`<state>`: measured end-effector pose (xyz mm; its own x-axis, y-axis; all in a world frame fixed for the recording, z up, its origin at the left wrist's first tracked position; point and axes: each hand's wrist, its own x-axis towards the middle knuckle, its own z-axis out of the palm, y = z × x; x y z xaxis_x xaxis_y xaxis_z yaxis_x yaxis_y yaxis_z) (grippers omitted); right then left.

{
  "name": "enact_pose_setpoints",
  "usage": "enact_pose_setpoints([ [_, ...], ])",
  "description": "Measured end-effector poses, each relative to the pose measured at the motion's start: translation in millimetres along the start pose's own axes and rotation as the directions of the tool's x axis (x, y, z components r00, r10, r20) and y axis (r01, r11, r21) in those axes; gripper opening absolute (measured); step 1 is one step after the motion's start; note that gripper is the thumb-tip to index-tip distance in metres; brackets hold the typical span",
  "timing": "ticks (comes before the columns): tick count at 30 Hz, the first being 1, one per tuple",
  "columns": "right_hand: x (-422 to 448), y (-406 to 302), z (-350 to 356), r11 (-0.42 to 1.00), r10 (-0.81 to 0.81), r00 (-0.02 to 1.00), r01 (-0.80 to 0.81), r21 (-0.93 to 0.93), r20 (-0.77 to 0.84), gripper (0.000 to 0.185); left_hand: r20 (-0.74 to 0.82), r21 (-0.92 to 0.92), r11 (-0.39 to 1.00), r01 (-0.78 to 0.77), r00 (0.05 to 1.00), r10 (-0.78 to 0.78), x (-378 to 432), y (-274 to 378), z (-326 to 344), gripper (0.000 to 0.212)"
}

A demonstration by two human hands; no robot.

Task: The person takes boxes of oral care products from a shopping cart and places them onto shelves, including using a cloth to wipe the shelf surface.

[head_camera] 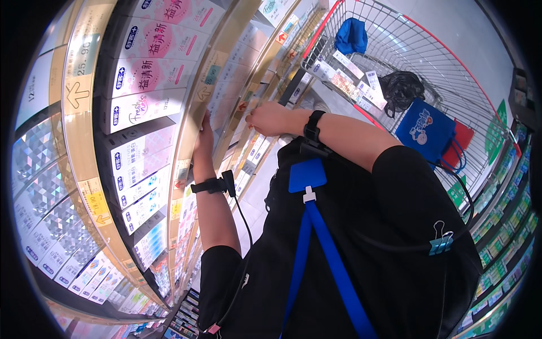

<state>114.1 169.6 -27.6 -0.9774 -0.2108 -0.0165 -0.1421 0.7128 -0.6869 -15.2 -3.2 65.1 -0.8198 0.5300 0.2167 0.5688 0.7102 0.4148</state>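
My left hand [206, 132] reaches in at a beige shelf price rail [192, 110]. Its fingers are partly hidden by the rail, so what they touch cannot be made out. Pale boxes [228, 84] stand on the shelf just beyond it. My right hand [267, 119] is at a lower price rail [253, 91], fingers curled inward. A small orange patch shows at its fingertips; whether it is held cannot be told. White and pink toothpaste-like cartons [156, 76] fill the upper shelf, left of my left hand. Below them in the picture are slimmer white cartons [144, 186].
A wire shopping cart [461, 76] with red edging stands on the right. Inside are a blue bag [425, 125], a black plastic bag [402, 91], a blue cloth-like item [351, 36] and several cartons [372, 91]. Cables run from my wrist straps [313, 127]. Stocked shelves [504, 229] line the far right.
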Motion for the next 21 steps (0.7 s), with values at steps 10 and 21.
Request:
enact_pose_setpoints([
  [10, 0.8, 2.6, -7.3, 1.0, -0.019, 0.999, 0.019, 0.005, -0.039, 0.021, 0.019, -0.096, 0.995, -0.01, 1.0, 0.012, 3.6, -26.7, 2.1, 0.031],
  [21, -8.7, 12.1, -13.3, 1.0, 0.019, 0.996, -0.018, 0.022, -0.082, 0.018, 0.078, -0.052, 0.996, 0.077, 0.994, -0.073, 4.0, -36.7, 5.3, 0.04],
])
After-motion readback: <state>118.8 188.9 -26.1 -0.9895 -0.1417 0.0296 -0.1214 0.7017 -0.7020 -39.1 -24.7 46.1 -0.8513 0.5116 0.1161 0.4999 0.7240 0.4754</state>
